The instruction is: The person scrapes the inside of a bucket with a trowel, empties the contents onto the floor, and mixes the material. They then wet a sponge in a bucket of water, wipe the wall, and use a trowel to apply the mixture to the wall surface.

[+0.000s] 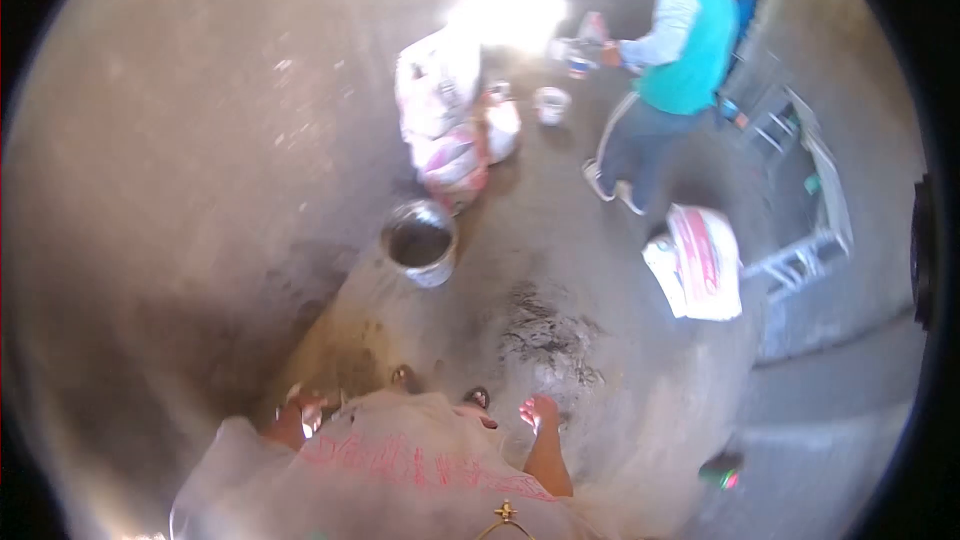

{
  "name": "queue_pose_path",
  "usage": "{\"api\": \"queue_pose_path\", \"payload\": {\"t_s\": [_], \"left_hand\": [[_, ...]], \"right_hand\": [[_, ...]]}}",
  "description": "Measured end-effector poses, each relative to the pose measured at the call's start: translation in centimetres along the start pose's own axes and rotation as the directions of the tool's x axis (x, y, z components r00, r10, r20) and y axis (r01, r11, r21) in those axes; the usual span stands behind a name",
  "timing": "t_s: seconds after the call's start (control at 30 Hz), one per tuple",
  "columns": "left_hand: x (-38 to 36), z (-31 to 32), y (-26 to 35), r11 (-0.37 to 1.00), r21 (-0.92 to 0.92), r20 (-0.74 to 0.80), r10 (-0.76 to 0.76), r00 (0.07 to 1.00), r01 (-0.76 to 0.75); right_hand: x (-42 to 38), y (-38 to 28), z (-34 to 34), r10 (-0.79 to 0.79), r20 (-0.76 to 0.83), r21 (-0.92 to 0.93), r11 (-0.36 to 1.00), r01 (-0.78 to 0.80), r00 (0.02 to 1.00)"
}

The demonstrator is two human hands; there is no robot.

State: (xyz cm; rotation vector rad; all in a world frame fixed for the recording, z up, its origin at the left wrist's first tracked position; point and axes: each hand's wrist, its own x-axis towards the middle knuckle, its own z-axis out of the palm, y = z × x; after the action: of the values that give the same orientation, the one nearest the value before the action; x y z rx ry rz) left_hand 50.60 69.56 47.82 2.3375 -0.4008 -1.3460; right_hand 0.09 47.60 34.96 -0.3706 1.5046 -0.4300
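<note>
My left hand [305,406] hangs low beside my pale clothing. Its fingers are blurred, and pale patches show around the hand and wrist; I cannot make out whether it holds anything. On the other side, my right hand [540,411] hangs with its fingers loosely bent and partly apart. Nothing shows in it, and it touches no object. Just beyond it, a dark wet patch of what looks like mortar [550,335] lies on the grey floor. Ahead of my feet stands a bucket [424,268] with a dark inside, apart from both hands.
White and pink sacks [440,120] stand behind the bucket, with a small white tub [551,106] to their right. A person in a teal top [700,40] stands there. Folded sacks [700,265] lie at right, near a grey metal frame [825,190].
</note>
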Motion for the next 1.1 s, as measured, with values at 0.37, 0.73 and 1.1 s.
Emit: {"api": "queue_pose_path", "payload": {"t_s": [0.37, 0.73, 1.1], "left_hand": [[-8.5, 6.7, 13.8, 0.952, 0.075, -0.323, 0.304, 0.896, -0.295], [-7.3, 7.1, 2.0, 0.96, 0.128, -0.093, 0.261, 0.961, -0.249], [-7.2, 13.9, -44.7, -0.421, 0.878, 0.385, 0.343, 0.857, -0.227]], "right_hand": [[-8.7, -11.3, 20.5, -0.074, 0.695, -0.074, 0.982, 0.173, 0.715], [0.6, -7.2, 13.7, -0.117, 0.495, -0.341, 0.885, 0.317, 0.861], [-14.6, 2.1, -12.4, 0.0, -0.041, -0.574, 0.819, -0.023, 0.999]]}}
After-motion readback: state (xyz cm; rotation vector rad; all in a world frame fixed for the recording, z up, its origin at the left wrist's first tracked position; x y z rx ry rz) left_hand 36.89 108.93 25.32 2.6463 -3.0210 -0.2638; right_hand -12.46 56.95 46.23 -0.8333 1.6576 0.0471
